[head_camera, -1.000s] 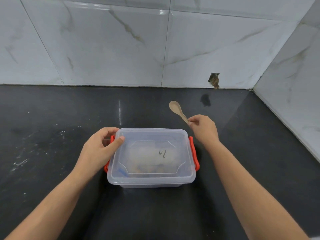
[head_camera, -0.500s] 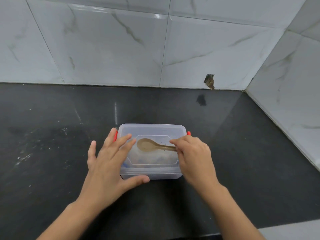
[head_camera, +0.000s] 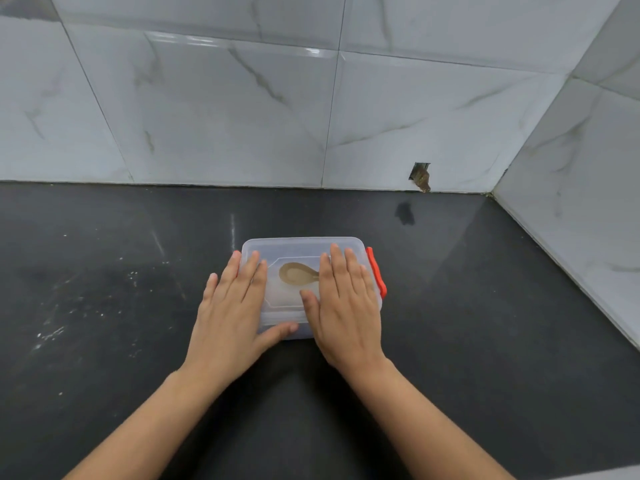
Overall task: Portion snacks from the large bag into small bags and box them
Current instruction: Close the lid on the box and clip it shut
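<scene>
Fingers: both hands flat, straight, holding nothing
Left hand [head_camera: 232, 310]: pressed on lid's 9 o'clock side
Right hand [head_camera: 344, 306]: on lid's 3 o'clock side, covering spoon handle
Spoon [head_camera: 297, 273]: on lid [head_camera: 298, 247], between hands
Box [head_camera: 304, 332]: counter [head_camera: 485, 306] centre; red clasp [head_camera: 377, 275] at 3 o'clock
</scene>
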A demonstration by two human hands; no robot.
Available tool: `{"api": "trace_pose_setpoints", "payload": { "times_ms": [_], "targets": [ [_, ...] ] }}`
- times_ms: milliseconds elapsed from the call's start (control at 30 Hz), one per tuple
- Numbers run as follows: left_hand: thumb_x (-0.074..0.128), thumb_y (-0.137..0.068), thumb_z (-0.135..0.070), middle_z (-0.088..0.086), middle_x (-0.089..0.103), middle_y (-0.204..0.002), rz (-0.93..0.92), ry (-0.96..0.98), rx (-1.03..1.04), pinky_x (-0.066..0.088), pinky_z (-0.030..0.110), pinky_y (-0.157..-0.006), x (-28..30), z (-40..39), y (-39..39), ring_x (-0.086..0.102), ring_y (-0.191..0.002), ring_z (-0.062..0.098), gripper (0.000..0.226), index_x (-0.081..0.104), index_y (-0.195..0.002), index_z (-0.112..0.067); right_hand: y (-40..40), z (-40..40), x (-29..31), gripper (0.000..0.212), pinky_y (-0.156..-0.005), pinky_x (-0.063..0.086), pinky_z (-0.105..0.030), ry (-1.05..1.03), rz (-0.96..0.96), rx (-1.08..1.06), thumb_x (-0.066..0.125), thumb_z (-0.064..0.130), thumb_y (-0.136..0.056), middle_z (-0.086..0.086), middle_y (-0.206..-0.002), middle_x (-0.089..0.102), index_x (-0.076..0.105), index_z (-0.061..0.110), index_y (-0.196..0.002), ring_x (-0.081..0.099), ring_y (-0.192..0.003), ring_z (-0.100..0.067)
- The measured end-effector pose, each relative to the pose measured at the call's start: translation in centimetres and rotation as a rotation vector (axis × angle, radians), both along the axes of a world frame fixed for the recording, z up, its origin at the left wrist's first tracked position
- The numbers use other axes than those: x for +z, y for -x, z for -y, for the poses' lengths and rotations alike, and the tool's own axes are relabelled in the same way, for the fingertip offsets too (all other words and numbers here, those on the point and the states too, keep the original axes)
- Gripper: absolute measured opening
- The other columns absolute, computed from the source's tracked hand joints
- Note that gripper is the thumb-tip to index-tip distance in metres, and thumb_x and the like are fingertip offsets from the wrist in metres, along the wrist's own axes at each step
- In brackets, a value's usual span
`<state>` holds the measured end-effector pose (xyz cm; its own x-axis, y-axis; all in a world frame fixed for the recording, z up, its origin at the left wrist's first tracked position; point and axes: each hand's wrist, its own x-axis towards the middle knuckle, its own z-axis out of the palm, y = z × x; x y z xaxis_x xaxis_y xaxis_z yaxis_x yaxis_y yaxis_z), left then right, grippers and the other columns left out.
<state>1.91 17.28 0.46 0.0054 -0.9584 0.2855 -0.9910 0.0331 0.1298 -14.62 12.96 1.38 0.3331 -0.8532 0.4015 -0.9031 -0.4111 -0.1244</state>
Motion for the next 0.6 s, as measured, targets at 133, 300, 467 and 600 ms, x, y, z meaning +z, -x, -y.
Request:
{"api": "trace_pose_setpoints", "payload": {
  "times_ms": [133, 300, 467, 600],
  "targets": [
    [0.018, -0.071, -0.081, 0.001, 0.011, -0.159, -0.041, -0.030, -0.006, 0.003, 0.041, -0.114, 0.6, 3.9, -1.0, -0.002, -0.146, 0.017, 0.105, 0.019, -0.151, -0.013, -1.3, 4.1, 0.1, 0.065, -0.106, 0.036, -0.046, -0.037, -0.054, -0.011, 0.013, 0.043, -0.101, -0.017, -0.138, 0.052, 0.054, 0.002, -0.130, 0.048, -0.129, -0.031],
    [0.025, -0.078, -0.075, 0.001, 0.003, -0.161, -0.006, -0.063, 0.016, 0.004, 0.045, -0.117, 1.5, 9.8, -2.5, -0.006, -0.148, 0.021, 0.096, 0.005, -0.152, -0.019, -3.3, 10.2, 1.0, 0.069, -0.110, 0.030, -0.045, -0.104, -0.086, 0.010, 0.014, 0.046, -0.094, -0.016, -0.143, 0.046, 0.049, 0.004, -0.135, 0.042, -0.134, -0.031],
    [0.027, -0.080, -0.075, -0.001, -0.004, -0.161, 0.052, -0.125, 0.023, 0.001, 0.045, -0.117, 1.7, 15.7, -4.3, -0.010, -0.147, 0.020, 0.095, -0.001, -0.152, -0.019, -4.9, 15.5, 1.1, 0.063, -0.118, 0.004, -0.039, -0.130, -0.129, -0.004, 0.012, 0.046, -0.100, -0.010, -0.158, 0.018, 0.021, 0.009, -0.150, 0.012, -0.146, -0.024],
    [0.033, -0.083, -0.072, -0.002, -0.004, -0.161, 0.013, -0.152, 0.029, 0.004, 0.046, -0.118, 2.0, 19.6, -5.4, -0.011, -0.147, 0.018, 0.095, -0.004, -0.152, -0.019, -6.0, 19.4, 1.1, 0.061, -0.118, 0.002, -0.039, -0.129, -0.138, -0.019, 0.014, 0.045, -0.101, -0.008, -0.159, 0.015, 0.017, 0.010, -0.151, 0.009, -0.147, -0.023]
  ]
}}
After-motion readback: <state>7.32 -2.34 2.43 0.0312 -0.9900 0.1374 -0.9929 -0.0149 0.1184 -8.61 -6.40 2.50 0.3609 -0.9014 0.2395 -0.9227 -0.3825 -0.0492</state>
